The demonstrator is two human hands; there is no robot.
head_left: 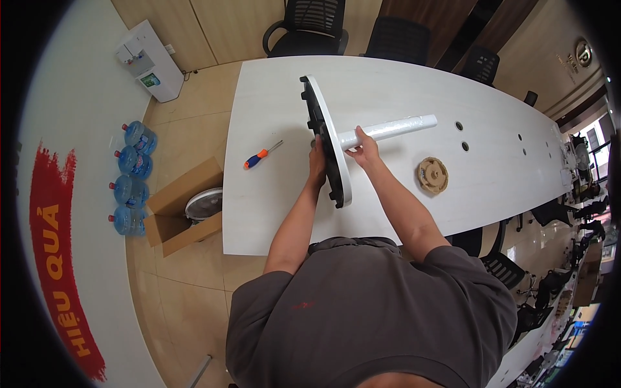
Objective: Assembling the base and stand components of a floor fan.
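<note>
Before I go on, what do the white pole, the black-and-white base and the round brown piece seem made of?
White pole: plastic or painted metal, I can't tell; crinkled highlights suggest clear film over it.
Black-and-white base: probably moulded plastic, with a smooth white face and a matte black underside bearing raised tabs.
Round brown piece: likely moulded paper pulp, given its dull cardboard colour and rounded ridges.

a white table (272,220) spreads beneath the left hand (316,163) and right hand (366,150); left of the former lies a screwdriver (256,159) with a blue-and-orange handle; right of the latter rests a round brown piece (432,175); farther right, dark round holes (466,147) dot the table
</note>
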